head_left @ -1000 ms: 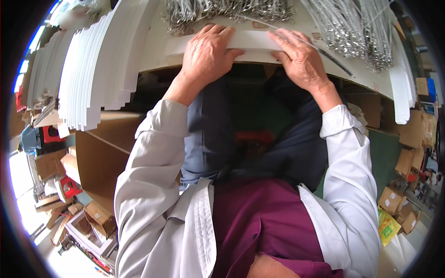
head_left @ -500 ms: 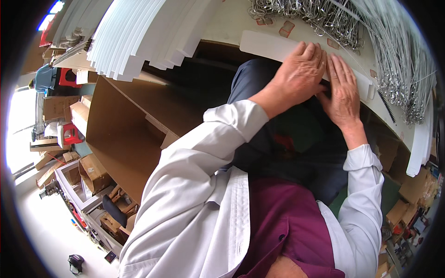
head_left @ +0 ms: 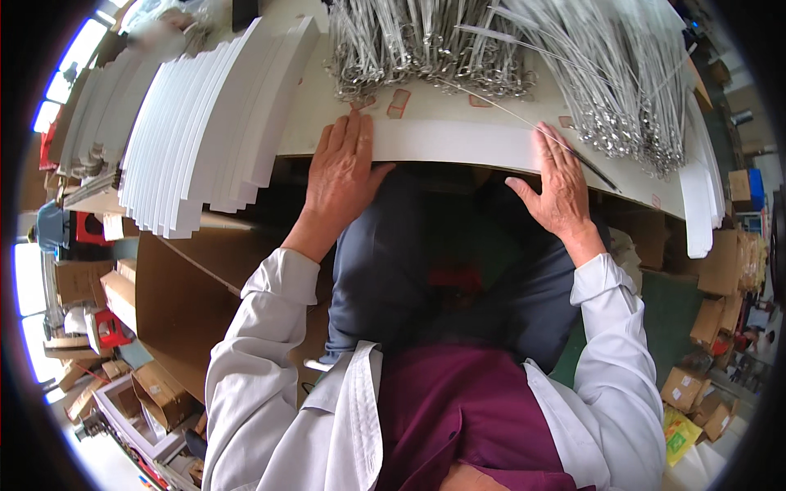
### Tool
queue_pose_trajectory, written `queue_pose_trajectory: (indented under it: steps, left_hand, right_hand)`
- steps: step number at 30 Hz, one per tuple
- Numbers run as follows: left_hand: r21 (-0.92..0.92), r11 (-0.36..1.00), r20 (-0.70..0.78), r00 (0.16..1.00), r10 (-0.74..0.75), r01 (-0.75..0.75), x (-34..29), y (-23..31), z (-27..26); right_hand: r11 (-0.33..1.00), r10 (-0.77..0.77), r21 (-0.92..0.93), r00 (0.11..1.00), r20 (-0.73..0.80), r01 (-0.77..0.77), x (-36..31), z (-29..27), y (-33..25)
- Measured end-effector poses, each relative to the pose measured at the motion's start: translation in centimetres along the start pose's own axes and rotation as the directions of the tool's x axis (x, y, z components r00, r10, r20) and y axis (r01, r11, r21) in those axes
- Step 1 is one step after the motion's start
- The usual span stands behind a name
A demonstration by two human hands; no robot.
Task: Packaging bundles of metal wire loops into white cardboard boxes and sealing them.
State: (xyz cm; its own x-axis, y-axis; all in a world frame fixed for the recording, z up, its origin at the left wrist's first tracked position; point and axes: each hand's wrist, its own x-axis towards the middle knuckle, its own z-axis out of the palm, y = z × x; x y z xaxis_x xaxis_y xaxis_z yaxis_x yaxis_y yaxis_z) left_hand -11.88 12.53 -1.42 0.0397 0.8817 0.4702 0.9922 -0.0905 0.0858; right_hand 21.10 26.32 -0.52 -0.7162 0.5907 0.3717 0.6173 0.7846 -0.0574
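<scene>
white card strip (head_left: pixel 458 141) lies flat along the near edge of the table (head_left: pixel 319 114), just above the person's lap, both hands on it. left hand (head_left: pixel 342 176) flat, palm down, fingers together and stretched forward, fingertips on the strip's left end, thumb spread out to the right over the table edge; not gripping anything, just pressing. right hand (head_left: pixel 561 184) also flat and open, fingers pointing up and slightly left, resting on the strip's right part, thumb spread left below the edge. a thin metal wire (head_left: pixel 532 127) runs slanted under or beside the right fingers, cannot tell whether it is pinched. both forearms in white sleeves come up from the lower edge, elbows out. beyond the hands, a heap of looped metal wires (head_left: pixel 458 41) across the table's far side. left of the left hand, a fanned stack of white card strips (head_left: pixel 205 131) hangs over the table edge. brown cardboard boxes (head_left: pixel 155 286) below left. underside of the table dark, lap partly in shadow; the stack's far end blurred, strip's right end hard to separate from the table surface.
</scene>
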Motion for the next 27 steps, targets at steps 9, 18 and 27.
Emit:
queue_pose_trajectory:
  steps: [9,18,27]
  left_hand:
    - [-0.131,0.99,0.151,0.986,0.074,-0.055,2.2,3.4,-2.3]
    - [-0.49,0.867,0.481,0.857,0.183,0.09,3.2,7.9,-5.9]
    - [-0.416,0.84,0.479,0.869,-0.125,0.35,0.1,8.0,-6.6]
  right_hand:
    - [0.994,-0.01,0.106,0.991,-0.133,0.024,-0.5,-0.2,0.5]
    - [0.9,-0.331,0.239,0.928,-0.171,0.365,-0.3,-1.7,-6.4]
    - [0.899,0.083,0.433,0.943,-0.323,0.069,-3.4,-2.0,-9.8]
